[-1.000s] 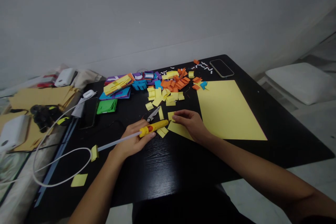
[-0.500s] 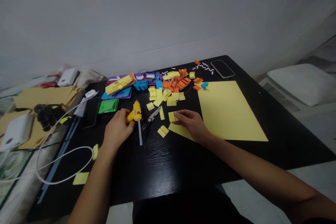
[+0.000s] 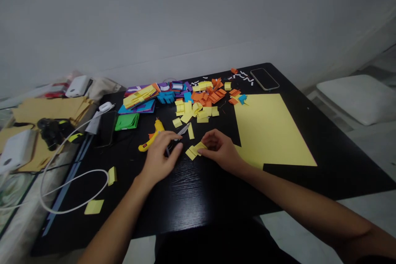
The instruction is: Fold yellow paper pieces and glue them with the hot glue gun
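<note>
My right hand (image 3: 221,150) pinches a small folded yellow paper piece (image 3: 199,147) between thumb and fingers. Just left of it, touching or overlapping in view, lies another yellow paper piece (image 3: 191,153) on the black table. My left hand (image 3: 162,154) is open, thumb apart from the fingers, with nothing in it. Beyond and left of that hand rests a yellow glue gun (image 3: 151,137), partly covered by the fingers. The scissors (image 3: 183,130) lie past the left fingertips; their handles are hidden under the hand.
Folded yellow pieces (image 3: 187,111) and orange pieces (image 3: 213,95) are heaped at the back. A large yellow sheet (image 3: 269,128) lies on the right, a phone (image 3: 265,79) behind it. Green papers (image 3: 127,121), a second phone (image 3: 107,129) and a white cable (image 3: 74,210) are on the left.
My left hand has let go of the glue gun, which now lies turned on the table, and has moved right. My right hand has brought its yellow piece down and left to the other one.
</note>
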`<state>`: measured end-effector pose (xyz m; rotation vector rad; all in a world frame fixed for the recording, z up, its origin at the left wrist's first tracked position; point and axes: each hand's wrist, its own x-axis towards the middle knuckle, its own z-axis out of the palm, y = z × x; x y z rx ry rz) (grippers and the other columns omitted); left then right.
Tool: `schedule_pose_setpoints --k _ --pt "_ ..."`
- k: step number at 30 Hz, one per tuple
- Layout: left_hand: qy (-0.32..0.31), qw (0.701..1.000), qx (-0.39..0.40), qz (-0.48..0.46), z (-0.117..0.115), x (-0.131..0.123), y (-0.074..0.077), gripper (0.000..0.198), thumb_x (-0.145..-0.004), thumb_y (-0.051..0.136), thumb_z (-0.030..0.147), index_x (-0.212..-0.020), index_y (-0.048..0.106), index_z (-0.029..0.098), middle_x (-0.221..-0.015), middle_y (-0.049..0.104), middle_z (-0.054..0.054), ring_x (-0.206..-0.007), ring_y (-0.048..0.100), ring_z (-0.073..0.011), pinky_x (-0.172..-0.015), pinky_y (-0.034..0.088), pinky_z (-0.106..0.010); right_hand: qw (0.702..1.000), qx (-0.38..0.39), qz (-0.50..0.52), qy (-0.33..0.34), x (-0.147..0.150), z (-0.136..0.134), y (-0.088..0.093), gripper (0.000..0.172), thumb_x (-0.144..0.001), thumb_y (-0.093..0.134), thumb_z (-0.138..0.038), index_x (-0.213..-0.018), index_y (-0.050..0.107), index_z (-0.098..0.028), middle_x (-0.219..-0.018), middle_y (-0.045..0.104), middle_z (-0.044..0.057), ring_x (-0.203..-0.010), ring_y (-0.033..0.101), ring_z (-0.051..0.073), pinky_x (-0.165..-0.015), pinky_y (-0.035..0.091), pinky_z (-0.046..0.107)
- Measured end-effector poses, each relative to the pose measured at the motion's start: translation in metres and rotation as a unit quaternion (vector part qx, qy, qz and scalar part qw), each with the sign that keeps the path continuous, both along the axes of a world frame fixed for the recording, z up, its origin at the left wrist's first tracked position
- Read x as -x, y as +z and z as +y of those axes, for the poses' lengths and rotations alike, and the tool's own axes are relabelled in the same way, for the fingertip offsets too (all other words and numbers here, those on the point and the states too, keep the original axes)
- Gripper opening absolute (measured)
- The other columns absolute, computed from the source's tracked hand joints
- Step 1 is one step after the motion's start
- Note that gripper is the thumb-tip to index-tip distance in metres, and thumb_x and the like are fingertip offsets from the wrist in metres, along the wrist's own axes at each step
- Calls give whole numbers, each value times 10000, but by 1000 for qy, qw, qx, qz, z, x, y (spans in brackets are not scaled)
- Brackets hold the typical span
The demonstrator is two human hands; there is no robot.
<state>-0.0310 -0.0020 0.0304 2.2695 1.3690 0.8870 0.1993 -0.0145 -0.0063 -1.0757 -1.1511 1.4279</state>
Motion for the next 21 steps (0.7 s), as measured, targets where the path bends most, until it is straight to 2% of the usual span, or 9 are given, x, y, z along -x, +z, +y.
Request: schedule_pose_setpoints --k 3,6,12,17,21 --pt "-68 996 41 -47 -11 -19 -7 139 -996 614 320 -1049 673 206 -996 695 -71 -952 660 -220 -853 542 -352 999 -20 -11 25 3 -5 -2 366 -712 896 -360 -920 620 -240 -879 722 7 -810 703 179 -785 574 336" --pt "-100 990 67 -67 -14 -25 -14 132 -1015 594 275 -927 650 194 -874 659 -38 -836 632 -178 -760 512 -297 998 -35 -31 33 5 -6 -5 330 -748 872 -356 -931 626 -235 -869 720 9 -803 702 175 -773 568 328" --pt "-58 989 111 -79 -13 -24 -16 202 -1030 569 312 -884 622 182 -796 598 -1 -727 567 -136 -658 447 -245 996 9 -30 80 2 -2 -7 332 -732 873 -350 -968 686 -211 -861 746 12 -818 729 187 -814 589 350" --pt "-43 982 159 -98 -13 -23 -19 234 -998 604 353 -842 623 179 -736 570 12 -673 536 -128 -610 412 -234 998 27 6 49 0 -1 -5 396 -717 891 -332 -1027 672 -221 -841 757 3 -817 752 189 -849 609 367" --pt "-44 976 183 -110 -11 -23 -19 243 -960 634 346 -792 619 172 -705 568 15 -654 527 -124 -616 409 -237 998 21 2 57 0 -1 -5 390 -728 884 -315 -1035 664 -221 -849 768 11 -841 765 198 -870 614 382"
